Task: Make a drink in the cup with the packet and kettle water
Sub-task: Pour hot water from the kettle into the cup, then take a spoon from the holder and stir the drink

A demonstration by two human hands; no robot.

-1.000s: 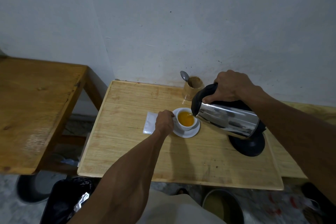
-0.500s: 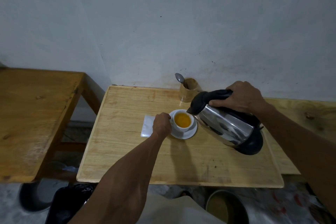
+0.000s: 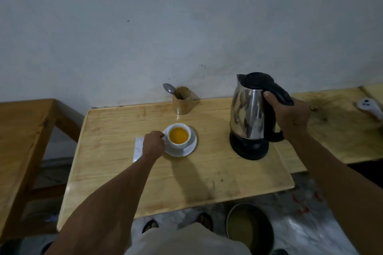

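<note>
White cup full of orange drink sits on its saucer, steel kettle upright on its black base, white packet flat left of the cup.

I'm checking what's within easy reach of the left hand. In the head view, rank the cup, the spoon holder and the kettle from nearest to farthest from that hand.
From the left hand:
1. Cup, right beside the hand, on its saucer.
2. Spoon holder, further back by the wall.
3. Kettle, far to the right on its base, gripped by the right hand.
</note>
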